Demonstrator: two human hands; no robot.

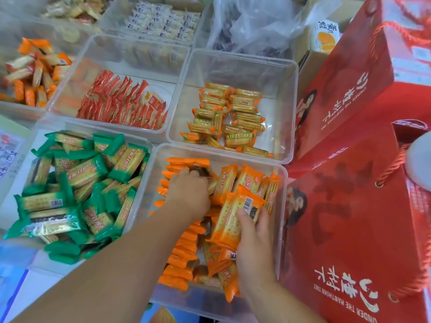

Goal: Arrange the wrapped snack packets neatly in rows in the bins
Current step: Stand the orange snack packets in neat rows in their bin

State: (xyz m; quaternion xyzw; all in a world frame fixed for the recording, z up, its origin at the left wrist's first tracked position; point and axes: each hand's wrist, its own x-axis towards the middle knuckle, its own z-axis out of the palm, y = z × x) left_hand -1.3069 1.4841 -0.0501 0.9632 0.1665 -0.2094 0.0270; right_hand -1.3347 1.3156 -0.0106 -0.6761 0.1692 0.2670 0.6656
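Both hands are inside a clear plastic bin (281,206) of orange-wrapped cracker packets (247,180). A row of these packets stands on edge along the bin's left side (184,250). My left hand (190,192) reaches to the far end of that row, fingers curled over the packets there. My right hand (253,243) grips a couple of orange packets (233,217) held together, barcode side up, above loose packets lying in the bin's right half.
Other clear bins surround it: green packets (77,190) in a heap at left, red packets (121,103) in rows behind, small yellow-orange packets (228,117) behind right, more bins farther back. Tall red gift bags (349,217) stand close on the right.
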